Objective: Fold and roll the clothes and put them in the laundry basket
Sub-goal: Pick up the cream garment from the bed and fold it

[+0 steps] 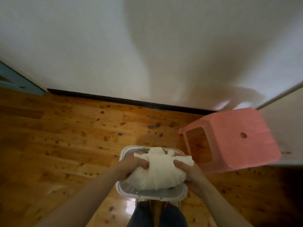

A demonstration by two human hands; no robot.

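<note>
1. left hand (131, 167) and right hand (190, 172), fingers curled, grip opposite ends of a white rolled bundle (157, 172).
2. soft and light, it looks likely to unroll, so a grip at both ends suits it best.
3. the bundle sits over the open laundry basket (122, 191).
4. the basket stands on the wooden floor (65, 145), with a pink stool (237, 145) near its right.
</note>
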